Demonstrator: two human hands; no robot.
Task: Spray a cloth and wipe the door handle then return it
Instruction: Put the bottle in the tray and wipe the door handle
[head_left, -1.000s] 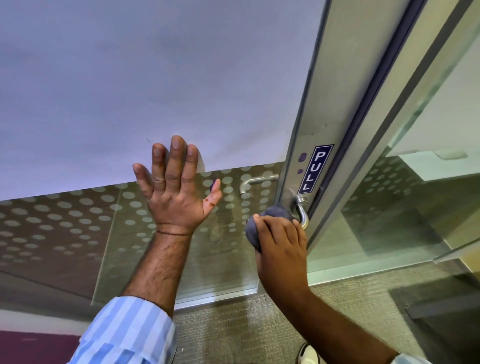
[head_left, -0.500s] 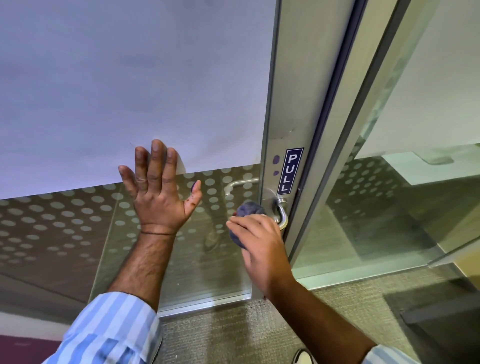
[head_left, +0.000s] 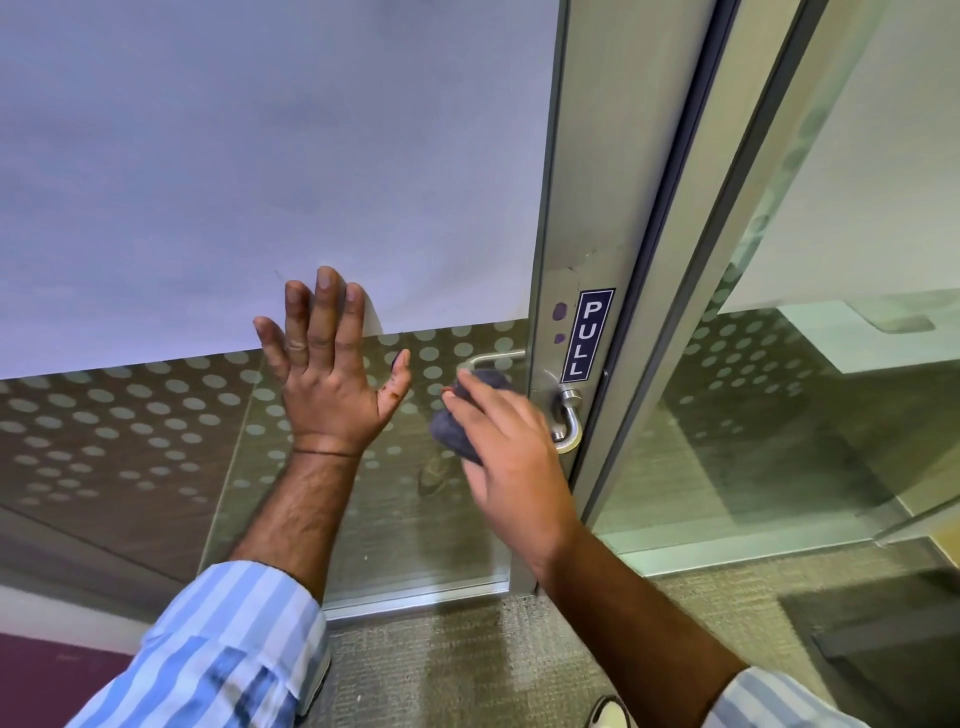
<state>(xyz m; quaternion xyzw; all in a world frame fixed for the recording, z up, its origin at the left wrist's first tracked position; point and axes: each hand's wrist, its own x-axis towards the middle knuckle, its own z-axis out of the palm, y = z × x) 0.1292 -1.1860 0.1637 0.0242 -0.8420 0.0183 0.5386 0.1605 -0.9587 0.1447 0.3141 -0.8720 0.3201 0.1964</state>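
Cloth (head_left: 457, 421) slid left under right hand (head_left: 511, 462)

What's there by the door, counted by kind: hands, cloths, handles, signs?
Hands: 2, left hand flat on the glass, right hand holding the cloth
Cloths: 1, cloth
Handles: 1, handle
Signs: 1, PULL sign
Total: 5
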